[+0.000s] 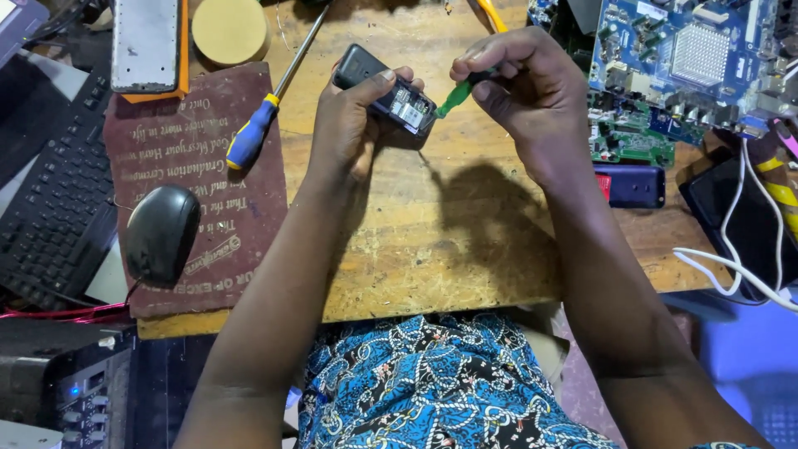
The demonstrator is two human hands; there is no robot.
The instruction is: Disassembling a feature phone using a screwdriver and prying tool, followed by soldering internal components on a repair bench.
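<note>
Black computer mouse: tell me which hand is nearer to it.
Left. The left hand holds a small black phone up and to the right of the mouse; the right hand, gripping a green tool, is farther right.

The right grip [507, 79] is covering the handle of the slim green tool [455, 97], leaving only its tip showing. The left grip [353, 125] is hiding the underside of the small black phone body [384, 90]. Right of the right grip, the blue circuit board [690, 58] is running off the top edge. Left of the left grip, the black keyboard [50, 191] is being cut by the left edge.
</note>
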